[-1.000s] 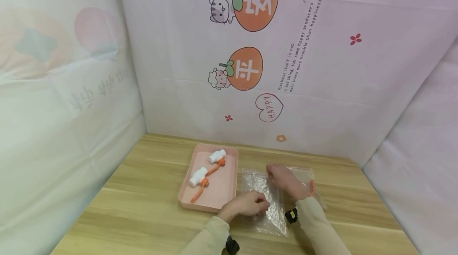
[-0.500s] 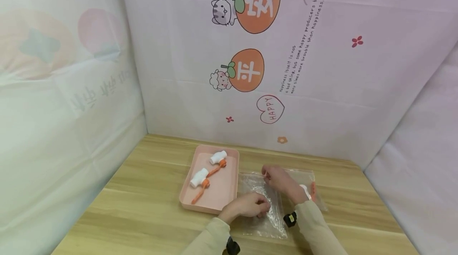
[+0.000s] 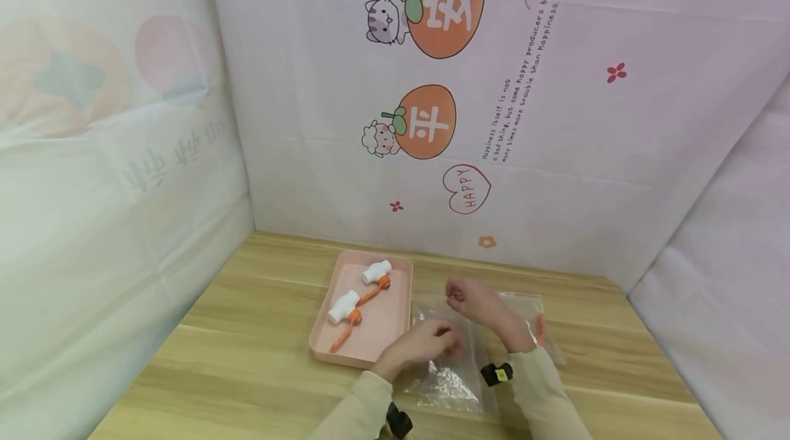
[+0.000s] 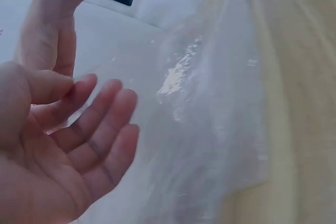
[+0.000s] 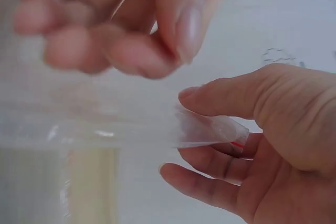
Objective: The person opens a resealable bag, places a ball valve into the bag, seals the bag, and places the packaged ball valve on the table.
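A clear zip bag (image 3: 447, 385) lies in front of me, right of the pink tray (image 3: 391, 327). My right hand (image 3: 484, 306) is over its far end; in the right wrist view its thumb (image 5: 220, 97) and fingers pinch a bag corner with a red seal line. My left hand (image 3: 426, 344) hovers over the bag's middle, thumb meeting the index finger and the other fingers loosely bent. I cannot tell whether bag film is between them. Two white ball valves with orange handles, one farther (image 3: 378, 271) and one nearer (image 3: 343, 306), lie in the tray.
Another clear bag (image 3: 521, 304) lies right of the first, partly behind my right forearm, with an orange handle (image 3: 540, 329) and some white inside. The wooden table (image 3: 204, 358) is enclosed by printed white cloth walls (image 3: 321, 173).
The left hand has moved slightly up off the bag's middle. My right hand has shifted left along its far end, and the film's creases have changed.
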The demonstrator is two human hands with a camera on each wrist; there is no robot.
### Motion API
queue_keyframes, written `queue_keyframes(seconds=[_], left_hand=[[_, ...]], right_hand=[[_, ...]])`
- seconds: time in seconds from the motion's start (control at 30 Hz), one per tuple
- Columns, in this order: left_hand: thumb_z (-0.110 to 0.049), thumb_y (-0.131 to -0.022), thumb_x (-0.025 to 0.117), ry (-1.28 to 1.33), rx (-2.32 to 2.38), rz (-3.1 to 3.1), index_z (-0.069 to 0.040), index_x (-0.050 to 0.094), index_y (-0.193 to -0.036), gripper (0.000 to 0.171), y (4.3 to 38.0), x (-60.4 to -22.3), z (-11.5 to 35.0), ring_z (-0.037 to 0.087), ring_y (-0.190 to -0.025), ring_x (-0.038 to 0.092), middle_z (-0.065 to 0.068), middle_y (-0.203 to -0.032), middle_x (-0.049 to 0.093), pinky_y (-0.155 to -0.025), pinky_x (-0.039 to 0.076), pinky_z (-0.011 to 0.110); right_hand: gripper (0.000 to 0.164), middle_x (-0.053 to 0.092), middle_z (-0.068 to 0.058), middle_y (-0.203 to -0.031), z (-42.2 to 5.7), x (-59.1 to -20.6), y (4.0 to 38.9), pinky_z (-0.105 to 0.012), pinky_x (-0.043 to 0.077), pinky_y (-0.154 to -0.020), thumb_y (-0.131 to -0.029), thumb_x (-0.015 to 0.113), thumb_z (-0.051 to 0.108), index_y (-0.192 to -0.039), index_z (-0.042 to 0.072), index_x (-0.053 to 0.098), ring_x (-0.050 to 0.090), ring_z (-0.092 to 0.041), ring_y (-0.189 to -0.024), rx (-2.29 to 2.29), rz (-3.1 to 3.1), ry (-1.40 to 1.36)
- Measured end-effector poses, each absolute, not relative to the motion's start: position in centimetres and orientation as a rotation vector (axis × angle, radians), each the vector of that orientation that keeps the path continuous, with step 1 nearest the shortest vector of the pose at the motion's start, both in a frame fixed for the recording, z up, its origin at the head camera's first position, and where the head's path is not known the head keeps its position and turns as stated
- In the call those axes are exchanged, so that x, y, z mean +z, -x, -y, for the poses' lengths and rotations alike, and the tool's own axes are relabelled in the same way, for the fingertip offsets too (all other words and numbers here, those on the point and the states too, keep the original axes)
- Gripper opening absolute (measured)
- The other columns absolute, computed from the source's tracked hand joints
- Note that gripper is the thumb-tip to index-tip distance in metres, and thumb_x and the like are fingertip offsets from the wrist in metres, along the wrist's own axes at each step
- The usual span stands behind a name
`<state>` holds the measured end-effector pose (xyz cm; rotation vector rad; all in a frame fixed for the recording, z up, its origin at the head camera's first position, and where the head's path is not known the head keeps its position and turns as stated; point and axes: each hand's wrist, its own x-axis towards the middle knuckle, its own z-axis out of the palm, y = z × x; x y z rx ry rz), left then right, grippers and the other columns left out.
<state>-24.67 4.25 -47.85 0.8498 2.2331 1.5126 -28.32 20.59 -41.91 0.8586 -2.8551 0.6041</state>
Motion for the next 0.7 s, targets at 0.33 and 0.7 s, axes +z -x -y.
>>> queue_keyframes(seconds=[0.33, 0.7], left_hand=[[-0.023, -0.100, 0.041, -0.870, 1.855, -2.106, -0.003, 0.061, -0.101, 0.027, 25.6, -44.6, -2.0, 0.020, -0.076, 0.066, 0.007, -0.091, 0.065, -0.067, 0.055, 0.037], [-0.023, -0.102, 0.035, -0.825, 2.044, -1.980, 0.003, 0.058, -0.112, 0.036, 24.4, -40.3, 0.4, 0.040, -0.088, 0.063, 0.024, -0.102, 0.062, -0.075, 0.052, 0.049]], right_hand=[[0.003, 0.064, 0.002, -0.085, -19.8, -37.7, 25.6, -0.028, 0.053, -0.070, -0.087, 0.061, 0.007, -0.086, 0.010, 0.061, 0.064, -0.016, -0.083, 0.820, 2.704, -0.943], [0.025, 0.065, 0.002, -0.079, -18.6, -35.2, 23.6, -0.023, 0.051, -0.062, -0.084, 0.065, 0.004, -0.108, 0.005, 0.062, 0.058, -0.004, -0.069, 0.905, 2.528, -0.941]])
